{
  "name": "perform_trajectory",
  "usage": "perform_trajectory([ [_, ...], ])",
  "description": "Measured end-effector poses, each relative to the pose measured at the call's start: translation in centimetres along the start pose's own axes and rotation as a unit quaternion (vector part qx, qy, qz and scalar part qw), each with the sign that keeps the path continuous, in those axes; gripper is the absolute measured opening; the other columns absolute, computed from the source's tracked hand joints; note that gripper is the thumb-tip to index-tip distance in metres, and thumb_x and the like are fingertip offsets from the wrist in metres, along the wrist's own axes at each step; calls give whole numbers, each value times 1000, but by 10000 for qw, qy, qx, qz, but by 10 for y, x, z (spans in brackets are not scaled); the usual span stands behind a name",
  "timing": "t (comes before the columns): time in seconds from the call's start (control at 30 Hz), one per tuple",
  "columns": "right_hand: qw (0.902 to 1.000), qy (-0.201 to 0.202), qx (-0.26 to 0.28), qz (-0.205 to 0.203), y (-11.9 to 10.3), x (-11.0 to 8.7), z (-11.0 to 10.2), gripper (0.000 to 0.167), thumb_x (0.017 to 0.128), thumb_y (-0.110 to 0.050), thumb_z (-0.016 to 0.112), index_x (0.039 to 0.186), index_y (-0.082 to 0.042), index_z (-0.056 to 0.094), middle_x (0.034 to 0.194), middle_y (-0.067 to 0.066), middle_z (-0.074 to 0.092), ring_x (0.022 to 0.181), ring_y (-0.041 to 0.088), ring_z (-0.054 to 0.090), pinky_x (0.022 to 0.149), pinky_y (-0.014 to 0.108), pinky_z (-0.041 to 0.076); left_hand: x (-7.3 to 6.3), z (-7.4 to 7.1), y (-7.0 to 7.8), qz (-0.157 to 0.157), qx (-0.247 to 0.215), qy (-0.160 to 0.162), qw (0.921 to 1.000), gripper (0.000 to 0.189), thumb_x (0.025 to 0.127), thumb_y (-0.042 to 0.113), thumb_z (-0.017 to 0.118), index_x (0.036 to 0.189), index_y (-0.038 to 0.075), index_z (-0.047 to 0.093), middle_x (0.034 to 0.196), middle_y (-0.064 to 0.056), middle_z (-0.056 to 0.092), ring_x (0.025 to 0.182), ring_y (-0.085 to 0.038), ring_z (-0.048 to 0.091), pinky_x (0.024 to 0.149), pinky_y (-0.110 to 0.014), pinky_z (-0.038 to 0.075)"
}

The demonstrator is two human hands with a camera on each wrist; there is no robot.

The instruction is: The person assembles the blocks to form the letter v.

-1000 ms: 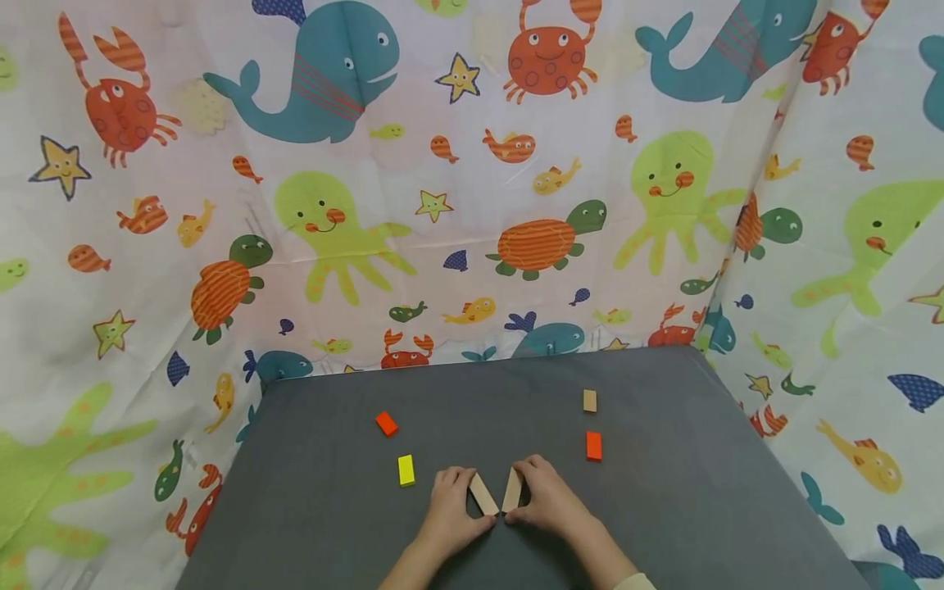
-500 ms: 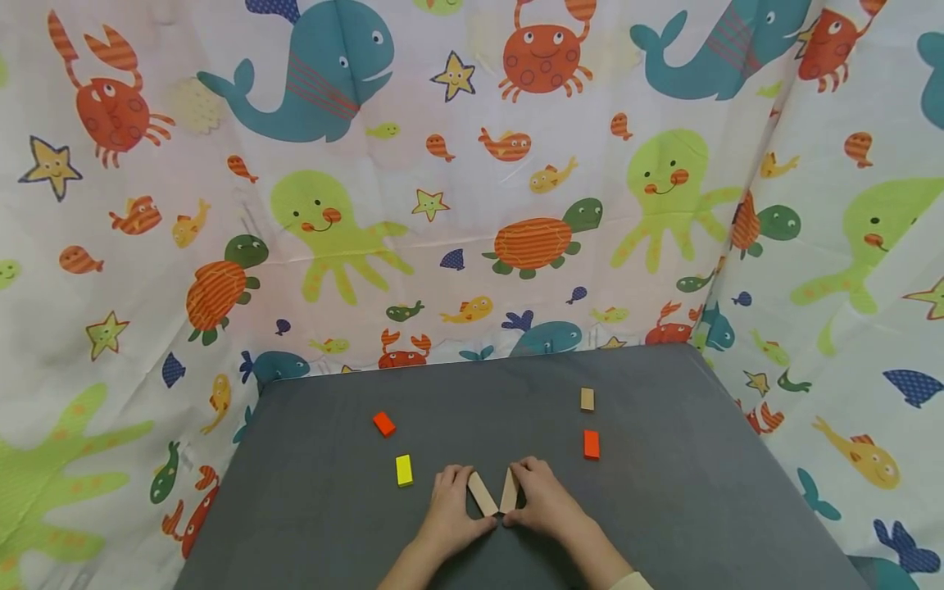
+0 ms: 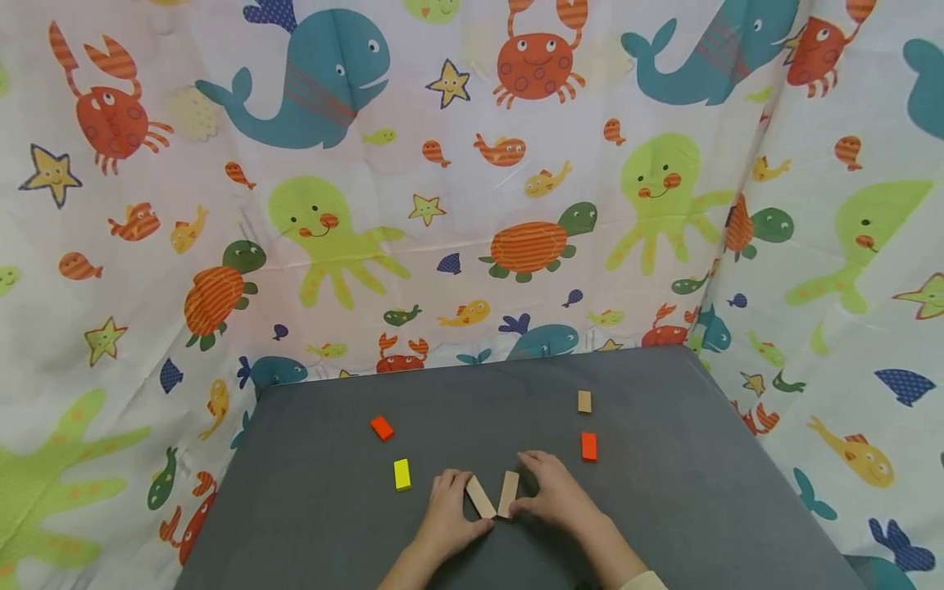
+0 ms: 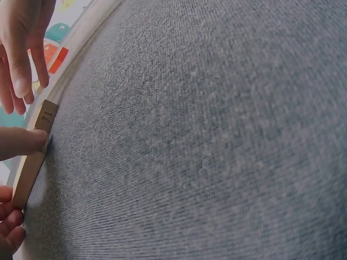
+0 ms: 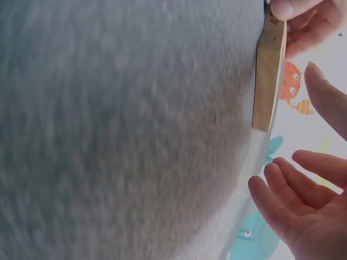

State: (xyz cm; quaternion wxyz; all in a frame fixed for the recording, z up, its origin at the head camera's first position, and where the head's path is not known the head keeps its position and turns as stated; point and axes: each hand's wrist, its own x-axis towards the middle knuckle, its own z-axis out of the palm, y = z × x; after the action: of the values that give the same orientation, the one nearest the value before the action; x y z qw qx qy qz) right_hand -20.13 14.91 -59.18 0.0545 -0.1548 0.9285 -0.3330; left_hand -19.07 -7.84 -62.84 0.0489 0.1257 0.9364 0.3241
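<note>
Left wooden block (image 3: 480, 497) and right wooden block (image 3: 508, 493) slant together toward the near side of the table (image 3: 310, 492), well short of its far edge. My left hand (image 3: 447, 515) pinches the left one; my right hand (image 3: 556, 493), fingers spread, grips nothing. A brush from my right thumb could, I judge, knock the second block askew.

Both forearms angle in from the near side, hands facing each other, thumbs innermost! The left hand (image 3: 446, 510) is locked in a pinch, thumb at the near end, index finger bent at the far one. And across to the right hand (image 3: 555, 493): thumb and fingers spread apart, gently bent, palm turned inward, grip loosened!
</note>
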Motion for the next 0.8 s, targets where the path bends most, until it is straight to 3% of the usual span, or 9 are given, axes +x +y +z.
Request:
perform_trajectory([
  [0.23, 9990, 412, 42, 190, 9, -2, -11, 82, 73, -34, 91, 137, 4, 58, 137, 21, 59, 127, 43, 55, 104, 59, 44, -2, -2, 2, -38, -112, -98, 9999, 86, 76, 50, 85, 140, 2, 53, 135, -13, 48, 121, -32, 46, 97, -55, 47],
  [0.5, 9954, 701, 79, 655, 22, -5, -32, 77, 76, -31, 89, 139, 1, 58, 140, 19, 58, 129, 40, 55, 104, 57, 45, -2, -2, 3, -156, -104, -86, 9998, 75, 76, 40, 88, 133, 1, 60, 126, -10, 53, 115, -29, 48, 95, -53, 48],
  [0.63, 9939, 918, -85, 600, 28, -5, -41, 67, 79, -24, 87, 136, 2, 60, 138, 20, 59, 128, 41, 56, 104, 57, 45, -2, -3, 2, -90, -54, -69, 9999, 73, 76, 39, 88, 131, 0, 61, 124, -10, 54, 115, -30, 47, 95, -53, 48],
  [0.7, 9928, 1060, -147, 541, 32, -6, -45, 62, 81, -19, 85, 134, 2, 61, 137, 19, 60, 113, 36, 64, 97, 52, 50, -2, -4, 2, -103, -39, -61, 9999, 73, 75, 38, 89, 131, 0, 61, 124, -10, 53, 115, -30, 47, 96, -53, 48],
  [0.8, 9907, 1245, -214, 499, 39, -7, -49, 58, 82, -15, 84, 133, 3, 62, 136, 20, 61, 111, 37, 65, 96, 52, 51, -2, -4, 4, -158, -43, -61, 9998, 74, 75, 37, 89, 132, -1, 61, 123, -9, 53, 115, -29, 46, 97, -53, 47],
])
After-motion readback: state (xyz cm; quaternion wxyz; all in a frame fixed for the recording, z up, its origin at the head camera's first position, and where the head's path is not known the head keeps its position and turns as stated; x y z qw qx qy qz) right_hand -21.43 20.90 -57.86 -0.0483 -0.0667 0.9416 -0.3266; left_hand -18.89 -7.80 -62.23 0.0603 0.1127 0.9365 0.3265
